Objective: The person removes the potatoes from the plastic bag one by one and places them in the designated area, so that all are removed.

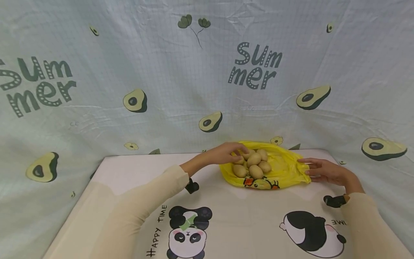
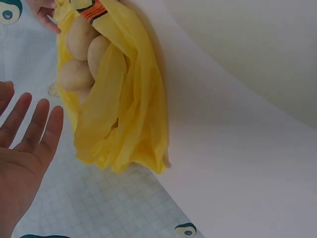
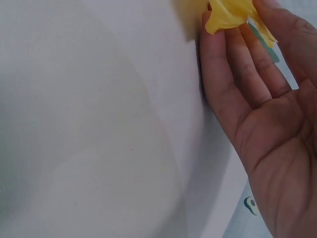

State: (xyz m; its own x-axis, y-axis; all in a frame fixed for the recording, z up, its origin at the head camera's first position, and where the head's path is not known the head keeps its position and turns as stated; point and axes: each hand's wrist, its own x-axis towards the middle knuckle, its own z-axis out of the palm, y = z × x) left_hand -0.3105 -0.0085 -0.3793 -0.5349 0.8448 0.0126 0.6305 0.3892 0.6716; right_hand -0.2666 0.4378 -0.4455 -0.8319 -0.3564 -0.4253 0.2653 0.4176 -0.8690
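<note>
Before you stands a pale table (image 1: 245, 212), whose top is printed with two pandas (image 1: 187, 242) and the letters "HAPPY TIME" (image 1: 156, 230). Directly on it, near the far edge, lies one yellow plastic bag (image 1: 284, 163), opened upward.

Potatoes (image 1: 253, 159) in open yellow bag (image 1: 289, 169).

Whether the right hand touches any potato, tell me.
Apart: the head view shows a stretch of yellow plastic bag between the right hand and the nearest potato.

The bag (image 1: 282, 164) lies on the table (image 1: 239, 216) before the sheet (image 1: 168, 82), potatoes (image 1: 254, 159) in its left part.
</note>
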